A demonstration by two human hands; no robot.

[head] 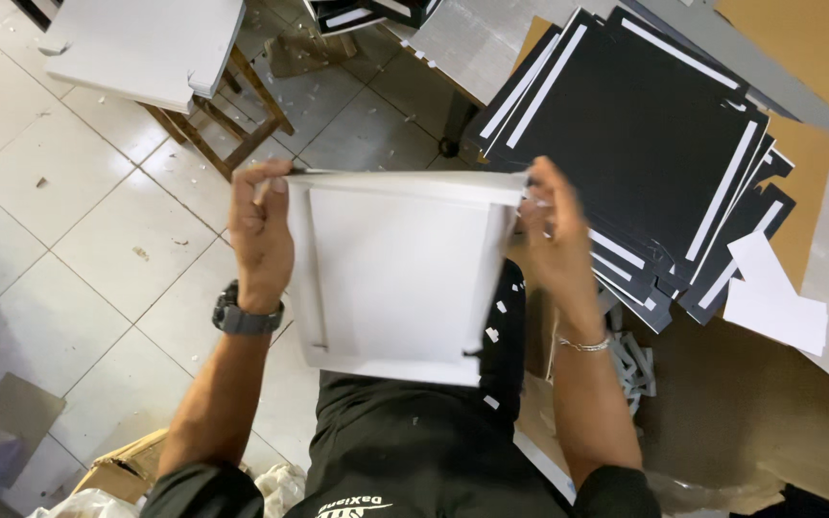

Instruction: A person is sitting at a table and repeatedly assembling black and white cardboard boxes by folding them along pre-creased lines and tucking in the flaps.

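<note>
Centre of frame: a white, flat-bottomed cardboard tray with folded-up side walls (397, 273), held over the lap of a seated person in black clothing. The left hand (261, 235), a dark watch on its wrist, is closed on the tray's upper-left corner, thumb and fingers pinching the rim; the right hand (556, 240), a thin bracelet on its wrist, is closed on the upper-right corner. Gripping opposite corners appears to keep the thin walls square and the open face turned toward the viewer. Upper right: a fanned stack of black die-cut card sheets with white strips (645, 144) lying on brown board (808, 182), just beside the right hand. Right edge: loose white paper pieces (774, 297). Upper left: a wooden stool (213, 125) bearing white boards (141, 43), well apart from the tray. The pale tiled floor (59, 240), strewn with small scraps, leaves open room at the left; the right is crowded.
</note>
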